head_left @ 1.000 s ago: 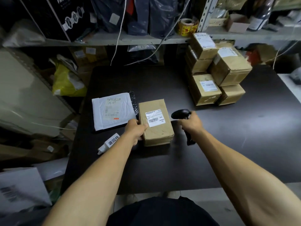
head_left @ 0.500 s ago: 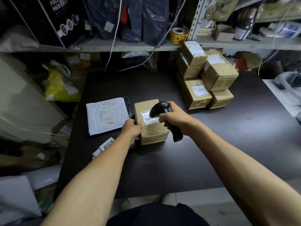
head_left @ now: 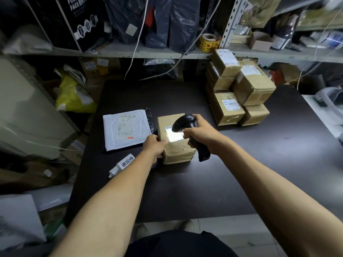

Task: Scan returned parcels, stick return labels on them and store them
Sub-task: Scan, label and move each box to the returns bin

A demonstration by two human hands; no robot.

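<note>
Head | right hand (head_left: 201,133) aims scanner (head_left: 187,125) | left hand (head_left: 155,146) grips parcel (head_left: 176,145)

A dark tabletop (head_left: 213,182) filled the middle. Behind it ran a grey metal shelf (head_left: 130,52). On the shelf stood a big black box (head_left: 74,21) with white letters, some dark plastic bags (head_left: 167,21), a small open cardboard box (head_left: 259,41) and a dark bottle (head_left: 282,36). White cables (head_left: 137,38) hung down over the shelf. A yellow bag (head_left: 72,97) lay off to the left of the tabletop.
</note>
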